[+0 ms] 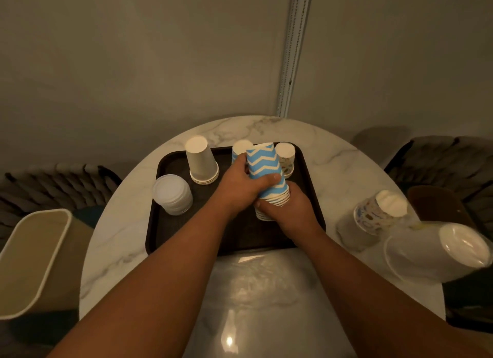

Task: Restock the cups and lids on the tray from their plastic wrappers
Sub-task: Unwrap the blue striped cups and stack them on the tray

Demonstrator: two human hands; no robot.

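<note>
A plain wall stands behind a round marble table (333, 170), and a dark tray (186, 224) sits in the middle of it. There is only 1 view, from the head, looking down.

On the tray a stack of white cups (201, 160) stands upside down at the back left. A pile of clear lids (173, 194) sits near its left edge. A little dotted cup stack (286, 157) stands at the back right.

The left hand (240, 184) curls around a stack of blue zigzag cups (265, 168) and holds it tilted over the tray. The right hand (288, 210) curls around the bottom end of the same stack. Another blue cup (240, 148) peeks out just behind.

So some cups and lids are already on the tray. More is left: a wrapped dotted cup stack (378, 210) and wrapped lids (453, 248) lie on the table to the right, off the tray. I think the blue stack still needs setting down
</note>
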